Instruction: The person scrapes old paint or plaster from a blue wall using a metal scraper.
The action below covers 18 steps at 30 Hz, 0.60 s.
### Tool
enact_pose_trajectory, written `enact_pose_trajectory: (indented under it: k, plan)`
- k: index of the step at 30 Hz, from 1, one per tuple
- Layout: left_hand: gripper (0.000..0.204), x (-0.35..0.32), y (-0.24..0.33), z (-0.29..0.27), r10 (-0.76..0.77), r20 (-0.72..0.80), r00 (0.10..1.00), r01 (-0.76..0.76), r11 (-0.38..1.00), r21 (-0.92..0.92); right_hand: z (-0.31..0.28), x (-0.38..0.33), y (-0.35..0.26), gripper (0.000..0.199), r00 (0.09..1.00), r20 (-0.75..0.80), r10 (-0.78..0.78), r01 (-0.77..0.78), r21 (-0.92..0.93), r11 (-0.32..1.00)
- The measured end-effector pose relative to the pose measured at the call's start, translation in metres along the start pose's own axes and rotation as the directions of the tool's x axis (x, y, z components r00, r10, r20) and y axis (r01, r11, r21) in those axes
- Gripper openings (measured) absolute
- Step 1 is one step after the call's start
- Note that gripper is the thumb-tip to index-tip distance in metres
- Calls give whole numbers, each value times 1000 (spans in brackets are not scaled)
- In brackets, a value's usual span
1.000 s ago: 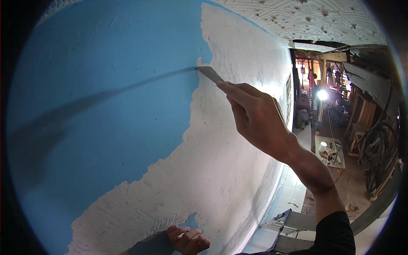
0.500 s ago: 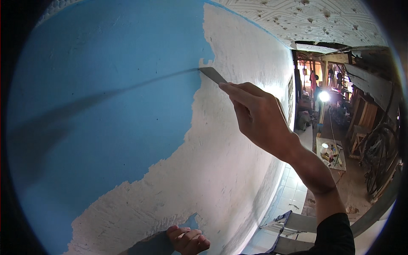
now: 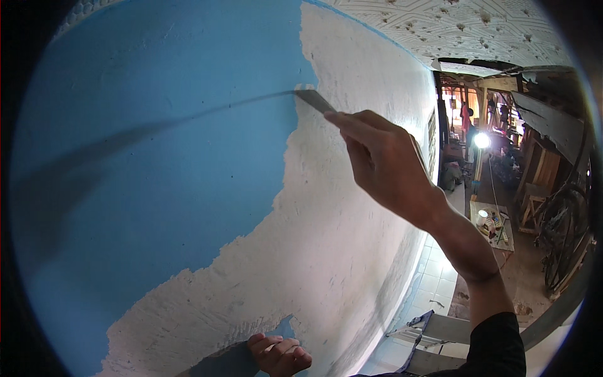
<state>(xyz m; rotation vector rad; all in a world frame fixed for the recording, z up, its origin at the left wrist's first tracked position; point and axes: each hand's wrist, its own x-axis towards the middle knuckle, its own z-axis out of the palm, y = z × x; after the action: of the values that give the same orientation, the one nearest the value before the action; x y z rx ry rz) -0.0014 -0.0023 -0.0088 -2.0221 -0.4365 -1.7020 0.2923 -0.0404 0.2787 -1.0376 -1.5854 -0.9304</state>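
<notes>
right hand (image 3: 389, 169): scraper (image 3: 317, 100) held at edge of blue paint (image 3: 188, 182) | left hand (image 3: 279, 356): half-curled

Room in a rough building, paint partly stripped — house or workshop, cannot be told for certain.
Wall (image 3: 188, 157), part blue paint, part bare pale surface with a ragged border; ceiling (image 3: 483, 28), pale, embossed, stained in spots; floor (image 3: 432, 276), light square tiles along the wall, with brown ground (image 3: 524, 292) beyond; stepladder (image 3: 447, 328), flat grey treads. To the right, a workshop-like area: one bright lamp (image 3: 482, 140) by a wooden post; small table (image 3: 475, 205), assorted small articles on top; wooden frame (image 3: 534, 210); dark looped tangle (image 3: 561, 232), kind unclear; sloping panel (image 3: 543, 112) — pale, worn.
</notes>
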Motion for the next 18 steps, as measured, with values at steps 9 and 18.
enact_pose_trajectory:
  k: [9,18]
  plan:
    - [30,0,1,3,-18,-10,1000,18,1000,8,-3,10,11,30,1000,-26,0,0,-14,1000]
    - [29,5,10,0,-64,5,998,63,997,39,-3,14,10,30,1000,8,19,-19,-24,1000]
